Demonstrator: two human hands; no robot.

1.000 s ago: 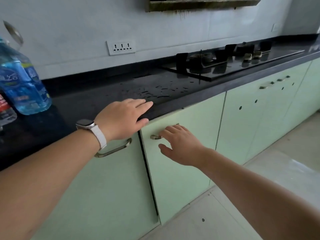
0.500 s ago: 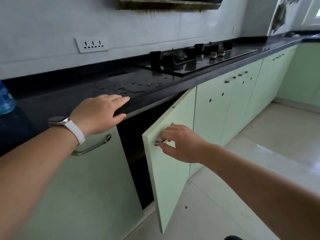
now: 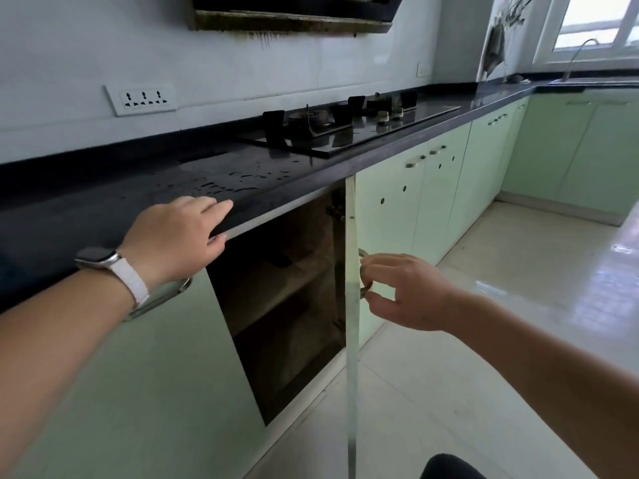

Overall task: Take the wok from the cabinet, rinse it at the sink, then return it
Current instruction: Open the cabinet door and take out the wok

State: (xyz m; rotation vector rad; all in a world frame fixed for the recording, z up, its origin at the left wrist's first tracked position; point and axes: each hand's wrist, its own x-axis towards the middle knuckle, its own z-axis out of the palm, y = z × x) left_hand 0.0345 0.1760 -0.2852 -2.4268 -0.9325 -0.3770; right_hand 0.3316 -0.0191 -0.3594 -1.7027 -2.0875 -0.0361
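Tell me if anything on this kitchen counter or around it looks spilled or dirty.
Yes. Water droplets are scattered across the black stone countertop left of the black glass gas hob, and brown grime streaks run down from the range hood's underside.

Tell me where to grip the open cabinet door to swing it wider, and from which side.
Grip the door by its metal handle, on the outer face near the free edge. Come from the right, where the right hand is already. The door stands edge-on to the camera, so a pull there, far from the hinges, should swing it most easily.
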